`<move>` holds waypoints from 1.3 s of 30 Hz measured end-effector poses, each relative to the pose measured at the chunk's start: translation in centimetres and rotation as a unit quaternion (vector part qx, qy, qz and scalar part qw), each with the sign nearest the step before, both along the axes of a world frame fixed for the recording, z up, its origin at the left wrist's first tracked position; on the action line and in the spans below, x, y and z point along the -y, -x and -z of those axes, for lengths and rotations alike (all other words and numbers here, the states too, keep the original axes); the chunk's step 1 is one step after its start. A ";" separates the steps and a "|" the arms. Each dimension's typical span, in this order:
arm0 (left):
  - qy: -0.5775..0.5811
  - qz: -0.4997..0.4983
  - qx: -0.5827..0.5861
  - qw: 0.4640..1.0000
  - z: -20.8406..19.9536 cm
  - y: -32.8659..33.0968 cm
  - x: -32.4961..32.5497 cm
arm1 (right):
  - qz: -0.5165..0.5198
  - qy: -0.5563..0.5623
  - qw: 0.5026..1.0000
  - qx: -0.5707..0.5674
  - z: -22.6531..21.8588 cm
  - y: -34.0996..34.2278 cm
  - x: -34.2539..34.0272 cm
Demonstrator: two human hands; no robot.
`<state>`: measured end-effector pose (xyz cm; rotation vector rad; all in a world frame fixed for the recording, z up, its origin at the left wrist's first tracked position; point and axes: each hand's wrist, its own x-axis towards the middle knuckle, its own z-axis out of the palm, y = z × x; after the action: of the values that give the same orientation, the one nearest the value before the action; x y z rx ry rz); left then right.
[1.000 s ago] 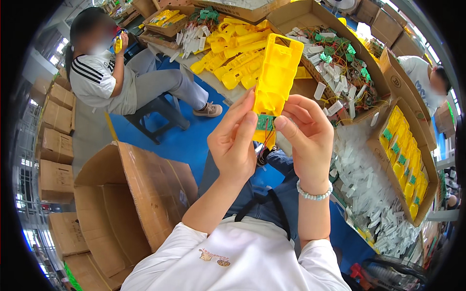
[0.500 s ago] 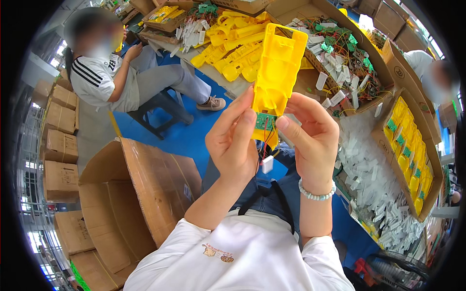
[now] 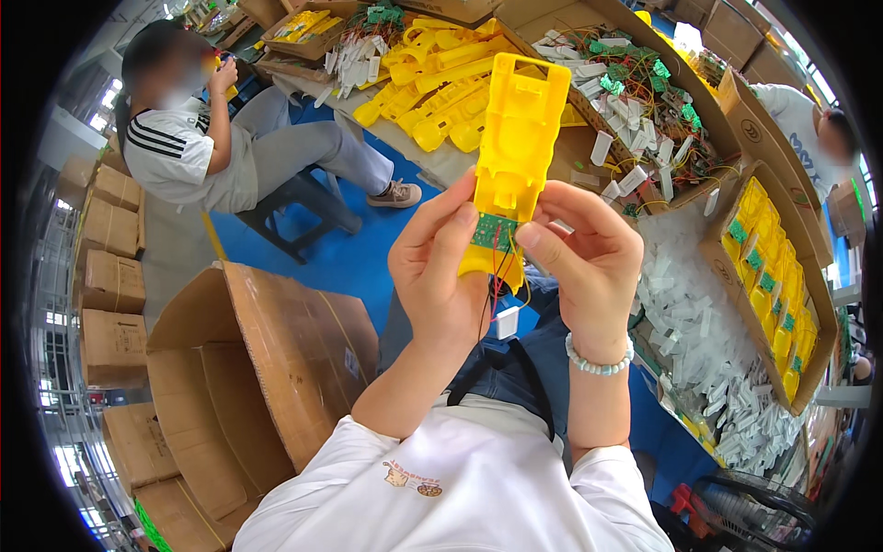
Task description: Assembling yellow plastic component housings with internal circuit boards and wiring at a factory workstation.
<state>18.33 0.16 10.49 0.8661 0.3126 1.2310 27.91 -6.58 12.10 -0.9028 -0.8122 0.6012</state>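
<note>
Between my two hands I hold up a yellow plastic housing half, its hollow inner side facing me. A green circuit board sits across its lower part. Thin red, black and yellow wires run down from the board, and a small white plastic piece dangles on them. My left hand is closed on the housing's left edge, thumb near the board. My right hand grips the right edge, its thumb tip at the board's right end. A beaded bracelet circles my right wrist.
Yellow housings lie piled on the table ahead. A carton holds boards, wires and white pieces. At right stand a box of yellow housings with boards and a heap of white pieces. An open carton and a seated person are left.
The housing has tipped slightly, so more of the board and the lower part shows. The white piece hangs a little lower. The seated person at left has raised a hand.
</note>
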 end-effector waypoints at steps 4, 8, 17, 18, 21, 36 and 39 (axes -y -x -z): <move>0.034 0.037 0.024 0.998 0.3 -0.2 0.3 | -0.001 0.013 1.000 0.000 0.7 -0.6 0.1; 0.029 0.061 0.055 0.996 0.1 -0.8 0.8 | -0.008 -0.006 0.999 -0.032 1.5 -1.3 0.2; 0.040 0.198 0.109 0.973 0.4 -0.8 -1.4 | -0.047 0.193 0.958 0.208 3.5 -3.8 4.4; 0.034 0.207 0.104 0.972 0.5 -0.8 -1.6 | -0.071 0.226 0.955 0.180 3.6 -3.6 4.7; 0.013 0.250 0.105 0.963 0.8 -1.1 -2.8 | -0.070 0.256 0.948 0.174 5.5 -3.3 4.5; -0.004 0.295 0.102 0.950 2.4 -0.9 -3.8 | -0.335 0.137 0.932 0.000 6.9 -1.1 4.2; -0.020 0.270 0.085 0.959 2.2 -0.6 -4.2 | -0.334 0.158 0.929 -0.010 7.0 -1.5 4.8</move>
<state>18.89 4.31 8.31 0.8045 -0.0893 0.7931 29.40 -11.38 5.11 -0.8994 -1.0260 1.3660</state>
